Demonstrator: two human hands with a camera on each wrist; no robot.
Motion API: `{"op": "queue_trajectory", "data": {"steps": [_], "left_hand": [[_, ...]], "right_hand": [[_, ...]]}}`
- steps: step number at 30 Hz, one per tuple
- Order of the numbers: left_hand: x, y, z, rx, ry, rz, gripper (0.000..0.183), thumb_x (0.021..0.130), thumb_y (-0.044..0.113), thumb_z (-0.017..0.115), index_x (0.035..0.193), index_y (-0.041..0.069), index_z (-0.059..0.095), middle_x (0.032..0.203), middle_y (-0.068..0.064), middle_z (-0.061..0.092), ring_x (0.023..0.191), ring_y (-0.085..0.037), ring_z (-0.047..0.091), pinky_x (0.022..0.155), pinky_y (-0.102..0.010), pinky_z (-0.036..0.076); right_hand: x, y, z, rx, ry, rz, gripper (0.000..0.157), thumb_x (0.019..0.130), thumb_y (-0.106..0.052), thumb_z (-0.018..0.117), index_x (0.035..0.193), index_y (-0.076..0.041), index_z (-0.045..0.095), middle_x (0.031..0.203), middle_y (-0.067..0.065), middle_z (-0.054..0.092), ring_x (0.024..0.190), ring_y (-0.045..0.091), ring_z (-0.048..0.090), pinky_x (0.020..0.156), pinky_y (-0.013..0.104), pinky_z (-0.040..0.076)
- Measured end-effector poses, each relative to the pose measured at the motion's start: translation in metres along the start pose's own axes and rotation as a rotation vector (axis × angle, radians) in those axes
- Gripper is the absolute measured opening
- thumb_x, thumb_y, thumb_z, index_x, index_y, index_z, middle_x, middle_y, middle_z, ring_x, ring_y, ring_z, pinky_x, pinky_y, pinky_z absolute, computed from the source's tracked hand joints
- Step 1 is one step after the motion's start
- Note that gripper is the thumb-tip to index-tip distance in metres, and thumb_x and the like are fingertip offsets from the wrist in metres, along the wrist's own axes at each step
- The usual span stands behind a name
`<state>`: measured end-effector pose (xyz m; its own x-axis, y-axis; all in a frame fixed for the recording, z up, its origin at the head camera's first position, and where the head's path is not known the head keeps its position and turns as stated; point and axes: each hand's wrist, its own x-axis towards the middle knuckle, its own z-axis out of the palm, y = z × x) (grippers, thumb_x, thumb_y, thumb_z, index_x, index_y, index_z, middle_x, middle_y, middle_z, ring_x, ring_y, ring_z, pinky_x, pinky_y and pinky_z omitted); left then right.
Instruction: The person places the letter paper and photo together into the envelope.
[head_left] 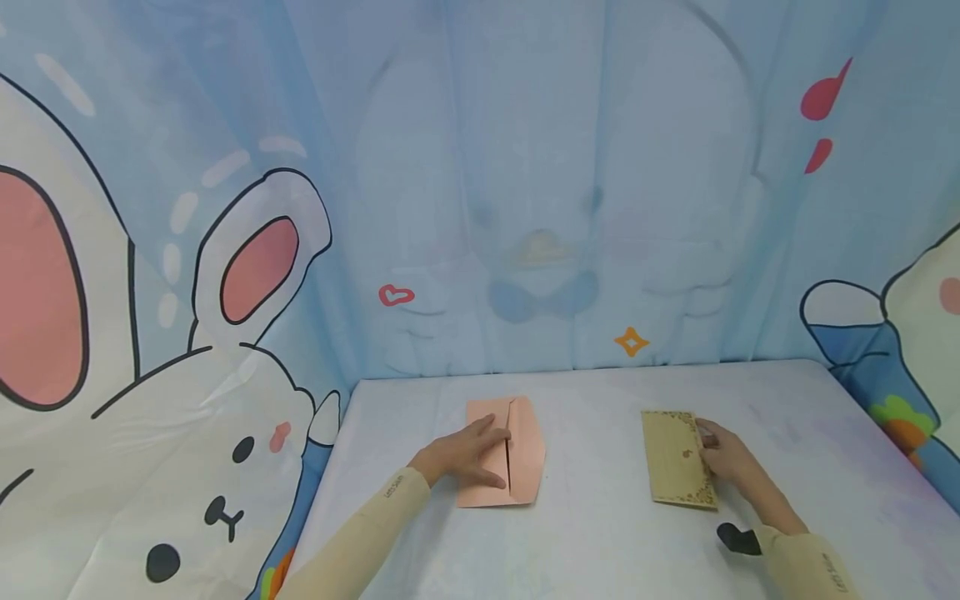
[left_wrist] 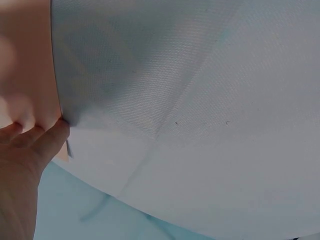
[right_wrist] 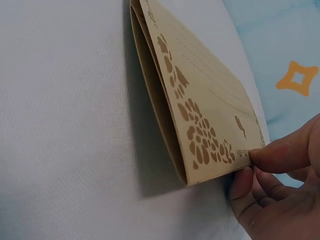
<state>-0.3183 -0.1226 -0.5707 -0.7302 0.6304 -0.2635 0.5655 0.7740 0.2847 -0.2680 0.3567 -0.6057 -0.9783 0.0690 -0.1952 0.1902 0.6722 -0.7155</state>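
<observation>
**Pastels surrounded a peach envelope (head_left: 528, 454)**

Right of the envelope, a tan card (head_left: 670, 462) bore brown floral patterning. Beneath it, the tablecloth (head_left: 592, 533) was whitish. Behind it, a pale-blue curtain (head_left: 420, 167) carried an orange star outline (head_left: 622, 341) and a red heart outline (head_left: 384, 295). Left of it, a printed white rabbit (head_left: 187, 408) showed pink inner ears (head_left: 262, 271) and black contours.

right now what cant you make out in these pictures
Inside of the tan card: right wrist view, hidden by its front cover and shadow.
Underside of the pink envelope: head view, turned down toward the table.
The envelope's full outline: left wrist view, cut off by the picture's left edge.
Palm of the left hand: head view, hidden by the back of that hand.
Right sleeve lettering: head view, too small to read.
</observation>
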Motion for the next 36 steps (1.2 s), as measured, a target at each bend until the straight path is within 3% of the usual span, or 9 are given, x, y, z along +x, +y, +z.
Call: {"op": "queue_trajectory", "data": {"steps": [7, 16, 30, 36], "left_hand": [[-0.003, 0.004, -0.003, -0.008, -0.003, -0.011, 0.087, 0.082, 0.071, 0.067, 0.155, 0.04, 0.031, 0.17, -0.006, 0.013, 0.156, -0.024, 0.022, 0.114, -0.05, 0.039], [-0.002, 0.005, -0.005, 0.003, -0.006, -0.014, 0.086, 0.083, 0.069, 0.067, 0.155, 0.039, 0.031, 0.17, -0.007, 0.013, 0.155, -0.024, 0.023, 0.116, -0.048, 0.038], [0.002, -0.001, 0.001, 0.013, -0.007, -0.02, 0.088, 0.081, 0.073, 0.067, 0.154, 0.042, 0.03, 0.17, -0.006, 0.013, 0.156, -0.024, 0.022, 0.115, -0.049, 0.038], [0.002, -0.002, 0.002, 0.013, -0.006, -0.012, 0.088, 0.081, 0.074, 0.066, 0.155, 0.042, 0.03, 0.17, -0.006, 0.013, 0.156, -0.024, 0.022, 0.114, -0.05, 0.039]], "right_hand": [[0.0, 0.004, -0.001, 0.031, 0.014, 0.008, 0.067, 0.092, 0.002, 0.043, 0.152, 0.014, 0.018, 0.131, 0.044, 0.043, 0.095, 0.032, 0.059, 0.069, 0.031, 0.05], [-0.001, -0.003, 0.001, 0.017, 0.029, 0.002, 0.065, 0.096, 0.001, 0.043, 0.154, 0.01, 0.017, 0.133, 0.041, 0.044, 0.104, 0.039, 0.057, 0.073, 0.032, 0.05], [-0.008, -0.02, 0.007, 0.048, -0.003, -0.086, 0.063, 0.096, 0.002, 0.044, 0.154, 0.01, 0.021, 0.131, 0.041, 0.046, 0.107, 0.041, 0.057, 0.078, 0.036, 0.051], [-0.008, -0.024, 0.011, 0.053, -0.01, -0.123, 0.063, 0.095, 0.001, 0.046, 0.153, 0.01, 0.023, 0.13, 0.04, 0.048, 0.104, 0.036, 0.058, 0.074, 0.031, 0.05]]}}
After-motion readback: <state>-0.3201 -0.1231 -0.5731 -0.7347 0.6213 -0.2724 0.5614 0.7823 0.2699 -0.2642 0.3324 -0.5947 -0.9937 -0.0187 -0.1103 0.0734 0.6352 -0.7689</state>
